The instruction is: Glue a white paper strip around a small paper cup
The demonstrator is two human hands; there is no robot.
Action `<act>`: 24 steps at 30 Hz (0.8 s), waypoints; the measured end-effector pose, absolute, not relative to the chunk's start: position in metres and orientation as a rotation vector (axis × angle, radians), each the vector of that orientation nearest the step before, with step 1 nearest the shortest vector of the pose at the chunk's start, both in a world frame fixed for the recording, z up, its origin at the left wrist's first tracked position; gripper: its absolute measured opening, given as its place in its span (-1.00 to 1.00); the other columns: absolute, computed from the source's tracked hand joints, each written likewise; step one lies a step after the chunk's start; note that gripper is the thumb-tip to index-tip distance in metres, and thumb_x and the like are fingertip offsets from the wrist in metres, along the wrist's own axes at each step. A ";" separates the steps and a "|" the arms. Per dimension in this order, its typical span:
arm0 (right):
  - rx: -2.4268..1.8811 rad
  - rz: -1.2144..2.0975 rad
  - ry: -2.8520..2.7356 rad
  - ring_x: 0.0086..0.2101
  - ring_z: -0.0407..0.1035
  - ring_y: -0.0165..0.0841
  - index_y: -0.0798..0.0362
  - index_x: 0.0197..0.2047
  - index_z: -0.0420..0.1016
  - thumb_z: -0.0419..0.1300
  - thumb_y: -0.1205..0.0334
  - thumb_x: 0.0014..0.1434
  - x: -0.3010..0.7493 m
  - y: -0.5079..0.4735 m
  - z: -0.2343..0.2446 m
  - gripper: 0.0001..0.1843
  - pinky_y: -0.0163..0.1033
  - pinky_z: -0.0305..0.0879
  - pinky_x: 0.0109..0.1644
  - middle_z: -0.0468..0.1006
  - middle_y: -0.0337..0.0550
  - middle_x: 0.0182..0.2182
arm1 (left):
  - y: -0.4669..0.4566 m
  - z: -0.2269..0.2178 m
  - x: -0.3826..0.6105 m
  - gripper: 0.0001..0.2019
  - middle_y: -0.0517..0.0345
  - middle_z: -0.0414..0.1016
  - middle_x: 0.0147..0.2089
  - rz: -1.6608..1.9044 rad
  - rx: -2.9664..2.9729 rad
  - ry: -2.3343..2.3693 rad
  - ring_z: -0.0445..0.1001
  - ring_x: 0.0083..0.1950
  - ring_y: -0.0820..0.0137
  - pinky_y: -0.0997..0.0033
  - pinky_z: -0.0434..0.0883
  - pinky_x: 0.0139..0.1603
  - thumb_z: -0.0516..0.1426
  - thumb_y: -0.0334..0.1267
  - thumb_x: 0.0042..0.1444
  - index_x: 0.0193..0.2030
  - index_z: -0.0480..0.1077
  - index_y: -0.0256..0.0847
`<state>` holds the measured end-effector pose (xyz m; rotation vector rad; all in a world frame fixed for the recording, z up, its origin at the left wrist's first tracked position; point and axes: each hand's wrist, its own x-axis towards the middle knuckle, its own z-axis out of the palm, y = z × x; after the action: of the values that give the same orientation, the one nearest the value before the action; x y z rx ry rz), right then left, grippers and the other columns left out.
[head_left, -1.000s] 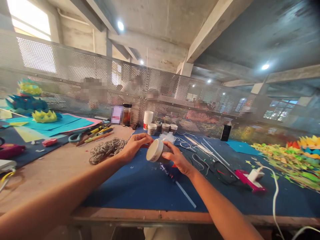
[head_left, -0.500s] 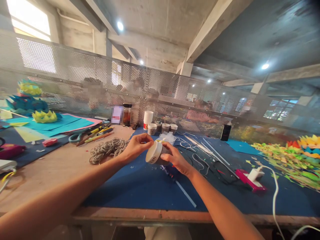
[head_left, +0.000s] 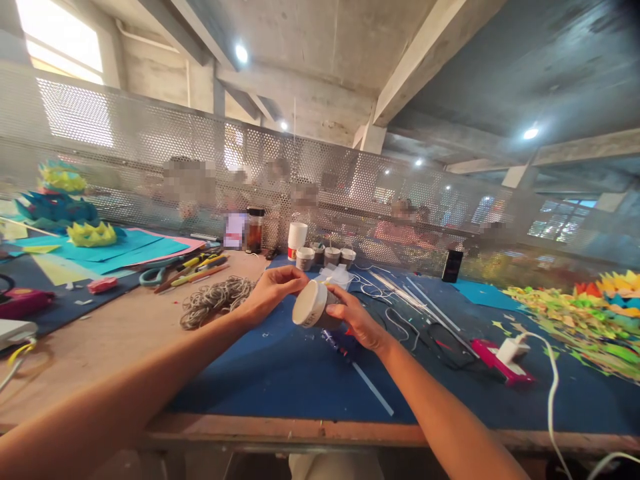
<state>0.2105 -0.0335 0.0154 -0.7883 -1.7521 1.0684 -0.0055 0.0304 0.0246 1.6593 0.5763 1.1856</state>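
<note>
Both forearms reach out from the near edge of the tabletop and meet over its middle. The right hand (head_left: 358, 321) lies palm inward, wrist bent a little, its fingers (head_left: 345, 301) curled shut round the body of a small round white container (head_left: 312, 305). The container is held tipped on its side above the dark blue felt mat (head_left: 280, 373), its flat white end facing the near left corner. The left hand (head_left: 270, 295) comes in from the left with the knuckles up. Its thumb and forefinger are pinched together at the container's upper rim; whether they hold anything small between them I cannot tell.

The wooden tabletop (head_left: 100, 347) shows bare on the left, where a loose grey coil of cord (head_left: 215, 300) lies just left of the left hand, with teal-handled scissors (head_left: 159, 273) further toward the far left corner beside flat teal paper sheets (head_left: 105, 251). Along the far edge stand a tall white paper cup (head_left: 297, 238) and a dark glass jar (head_left: 254, 230). Toward the right edge lie a heap of cut coloured paper pieces (head_left: 575, 320) and a white plug with its cable (head_left: 511, 348).

A grey perforated metal screen (head_left: 150, 147) runs behind the far edge, with blurred people seated beyond it. Overhead are bare concrete beams (head_left: 425, 60) and small round ceiling lights (head_left: 241, 52)
</note>
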 end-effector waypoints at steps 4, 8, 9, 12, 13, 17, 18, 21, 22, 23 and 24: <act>-0.771 1.146 -1.715 0.10 0.25 -0.13 -0.02 0.13 0.51 0.20 0.13 0.18 0.214 -0.031 0.013 -0.56 -0.14 0.23 0.09 0.45 -0.13 0.06 | 0.034 0.023 -0.006 -0.71 0.16 0.56 -0.34 1.134 1.651 0.523 0.46 -0.30 0.41 0.44 0.39 -0.17 0.34 -0.04 0.08 -0.33 0.54 -0.27; -0.774 1.170 -1.730 0.07 0.26 -0.14 -0.01 0.11 0.51 0.20 0.12 0.18 0.215 -0.030 0.013 -0.57 -0.15 0.22 0.06 0.46 -0.13 0.01 | 0.038 0.022 -0.007 -0.71 0.19 0.54 -0.37 1.121 1.688 0.509 0.45 -0.32 0.45 0.47 0.38 -0.20 0.35 -0.05 0.07 -0.34 0.54 -0.28; -0.779 1.171 -1.733 0.05 0.26 -0.15 -0.01 0.10 0.51 0.20 0.12 0.18 0.214 -0.031 0.013 -0.58 -0.15 0.22 0.06 0.46 -0.13 -0.01 | 0.039 0.021 -0.007 -0.71 0.19 0.54 -0.37 1.124 1.700 0.517 0.44 -0.33 0.45 0.47 0.37 -0.21 0.35 -0.05 0.06 -0.34 0.53 -0.28; -0.799 1.147 -1.742 0.01 0.29 -0.17 0.01 0.08 0.52 0.20 0.11 0.19 0.211 -0.033 0.014 -0.60 -0.16 0.20 0.05 0.49 -0.15 -0.06 | 0.038 0.020 -0.005 -0.71 0.16 0.54 -0.35 1.147 1.769 0.568 0.46 -0.30 0.42 0.45 0.38 -0.21 0.34 -0.06 0.05 -0.34 0.51 -0.28; -0.809 1.130 -1.749 -0.01 0.29 -0.18 0.01 0.07 0.52 0.20 0.11 0.19 0.210 -0.033 0.015 -0.62 -0.16 0.19 0.05 0.50 -0.15 -0.07 | 0.038 0.020 -0.004 -0.72 0.15 0.55 -0.34 1.160 1.800 0.597 0.46 -0.29 0.40 0.44 0.38 -0.22 0.33 -0.07 0.05 -0.34 0.51 -0.28; -0.826 1.095 -1.757 -0.02 0.30 -0.19 0.01 0.05 0.52 0.21 0.13 0.19 0.209 -0.034 0.016 -0.64 -0.16 0.16 0.08 0.50 -0.16 -0.07 | 0.035 0.019 -0.002 -0.74 0.14 0.56 -0.33 1.202 1.839 0.676 0.47 -0.29 0.38 0.42 0.38 -0.22 0.32 -0.09 0.05 -0.32 0.51 -0.28; -0.822 1.108 -1.747 -0.01 0.30 -0.19 0.00 0.06 0.51 0.21 0.12 0.20 0.209 -0.034 0.016 -0.63 -0.16 0.17 0.08 0.50 -0.16 -0.06 | 0.034 0.020 -0.002 -0.74 0.14 0.56 -0.33 1.200 1.815 0.668 0.47 -0.28 0.39 0.42 0.39 -0.21 0.31 -0.09 0.06 -0.32 0.52 -0.27; -0.810 1.170 -1.719 0.00 0.30 -0.19 -0.03 0.09 0.49 0.20 0.11 0.21 0.211 -0.033 0.015 -0.61 -0.16 0.20 0.06 0.49 -0.16 -0.03 | 0.033 0.022 -0.004 -0.73 0.16 0.58 -0.33 1.177 1.712 0.611 0.49 -0.27 0.39 0.43 0.40 -0.16 0.30 -0.06 0.08 -0.32 0.53 -0.26; -0.805 1.188 -1.713 0.00 0.30 -0.18 -0.03 0.10 0.49 0.20 0.10 0.22 0.211 -0.032 0.014 -0.61 -0.17 0.21 0.05 0.49 -0.16 -0.02 | 0.032 0.023 -0.004 -0.73 0.17 0.58 -0.34 1.169 1.686 0.595 0.49 -0.27 0.39 0.43 0.40 -0.16 0.30 -0.05 0.08 -0.33 0.53 -0.26; -0.800 1.200 -1.710 0.01 0.30 -0.18 -0.03 0.11 0.49 0.20 0.10 0.22 0.212 -0.032 0.014 -0.60 -0.17 0.21 0.04 0.49 -0.16 -0.02 | 0.032 0.023 -0.004 -0.73 0.17 0.58 -0.34 1.163 1.669 0.584 0.49 -0.28 0.40 0.43 0.40 -0.16 0.31 -0.05 0.07 -0.33 0.53 -0.26; -0.797 1.209 -1.708 0.02 0.30 -0.18 -0.03 0.11 0.49 0.20 0.10 0.22 0.212 -0.032 0.013 -0.60 -0.17 0.22 0.04 0.49 -0.15 -0.02 | 0.032 0.024 -0.005 -0.73 0.18 0.58 -0.34 1.159 1.662 0.578 0.49 -0.28 0.40 0.44 0.40 -0.16 0.32 -0.05 0.06 -0.34 0.53 -0.26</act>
<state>0.2121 -0.0315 0.0135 -0.7965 -1.7078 1.2089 -0.0045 0.0318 0.0238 1.6620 0.5782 1.1590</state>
